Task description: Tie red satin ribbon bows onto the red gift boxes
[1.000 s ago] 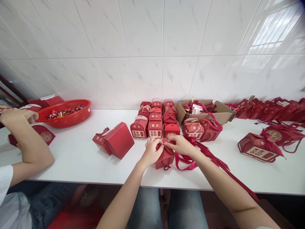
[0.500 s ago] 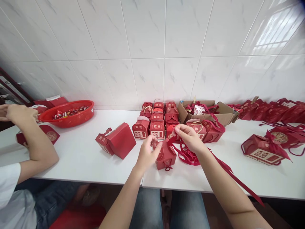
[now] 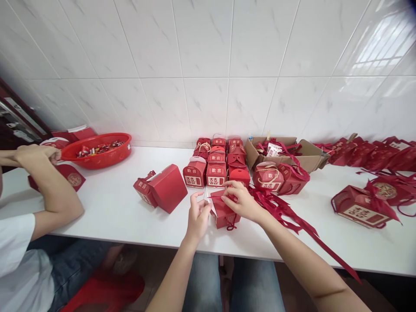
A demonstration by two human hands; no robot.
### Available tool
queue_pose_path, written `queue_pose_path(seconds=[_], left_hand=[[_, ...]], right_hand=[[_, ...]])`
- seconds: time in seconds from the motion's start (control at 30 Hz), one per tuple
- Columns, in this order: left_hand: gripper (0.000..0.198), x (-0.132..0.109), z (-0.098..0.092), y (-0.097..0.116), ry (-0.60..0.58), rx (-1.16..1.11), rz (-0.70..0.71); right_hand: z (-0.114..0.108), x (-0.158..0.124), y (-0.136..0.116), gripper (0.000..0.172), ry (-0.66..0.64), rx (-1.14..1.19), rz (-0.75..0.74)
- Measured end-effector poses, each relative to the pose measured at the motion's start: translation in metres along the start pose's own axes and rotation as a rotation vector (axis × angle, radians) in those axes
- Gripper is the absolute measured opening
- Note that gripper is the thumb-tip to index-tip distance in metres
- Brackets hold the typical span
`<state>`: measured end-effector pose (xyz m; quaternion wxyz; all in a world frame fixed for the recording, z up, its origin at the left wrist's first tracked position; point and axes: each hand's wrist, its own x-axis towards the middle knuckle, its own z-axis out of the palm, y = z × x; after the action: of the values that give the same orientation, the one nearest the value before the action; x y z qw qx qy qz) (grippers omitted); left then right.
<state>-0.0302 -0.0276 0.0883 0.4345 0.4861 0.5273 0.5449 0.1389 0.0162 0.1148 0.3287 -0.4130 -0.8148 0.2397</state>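
Observation:
A small red gift box stands near the table's front edge, a white inner edge showing at its left and a knotted cord on its front. My left hand is at its left side, thumb by the white edge and fingers apart. Above the lid, my right hand is closed, a red ribbon at its fingertips; the grip is partly hidden. More red ribbon lies in a loose heap right of the box, trailing over the front edge.
Closed red boxes stand in rows behind, beside a cardboard carton of ribbons. Two red boxes sit left, ribboned boxes right. A red basin holds sweets. A co-worker's arm reaches in from the left.
My right hand has moved left and down over the box with the ribbon. My left hand has shifted left and slightly down, and the box's white inner edge now shows.

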Motion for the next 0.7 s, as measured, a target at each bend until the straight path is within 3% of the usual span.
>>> queue_pose_path(seconds=[0.37, 0.6, 0.7], left_hand=[[0.032, -0.001, -0.003, -0.003, -0.015, -0.030, 0.000], [0.035, -0.001, -0.005, -0.001, -0.046, -0.024, -0.017], [0.025, 0.002, -0.008, -0.001, -0.081, 0.056, -0.043]], right_hand=[[-0.008, -0.002, 0.000, 0.016, -0.053, -0.175, -0.056], [0.001, 0.004, -0.003, 0.016, -0.056, -0.240, -0.097], [0.007, 0.008, -0.003, 0.017, -0.039, -0.267, -0.118]])
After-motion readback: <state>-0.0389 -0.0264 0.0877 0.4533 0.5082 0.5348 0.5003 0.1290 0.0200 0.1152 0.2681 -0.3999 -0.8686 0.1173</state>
